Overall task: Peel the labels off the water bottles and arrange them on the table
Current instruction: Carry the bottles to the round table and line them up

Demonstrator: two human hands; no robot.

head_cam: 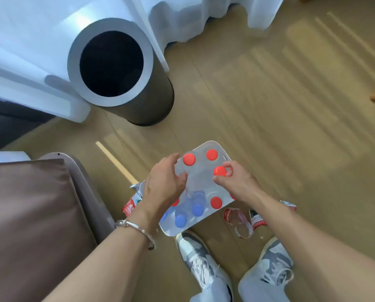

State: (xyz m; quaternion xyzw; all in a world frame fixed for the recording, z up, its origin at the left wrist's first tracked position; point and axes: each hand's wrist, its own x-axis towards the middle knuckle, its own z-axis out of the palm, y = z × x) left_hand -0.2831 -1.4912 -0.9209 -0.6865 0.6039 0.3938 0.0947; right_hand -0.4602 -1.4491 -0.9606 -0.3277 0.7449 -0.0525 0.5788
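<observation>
A small white table (212, 145) stands low in front of me, seen from straight above. Several clear water bottles stand on it, some with red caps (189, 159) and some with blue caps (180, 220). My right hand (236, 184) pinches the red cap of a bottle (219, 171) near the table's right edge. My left hand (163, 184) hovers over the left side of the table with fingers relaxed, hiding bottles beneath it. Peeled red-and-white labels (240, 222) lie on the floor by my right foot, and another label (131, 204) lies left of the table.
A tall dark cylindrical bin (110, 66) with an open top stands on the wooden floor beyond the table. A brown cushioned seat (34, 225) fills the lower left. White curtains (182, 18) hang at the back. My two grey sneakers (195, 256) stand just below the table.
</observation>
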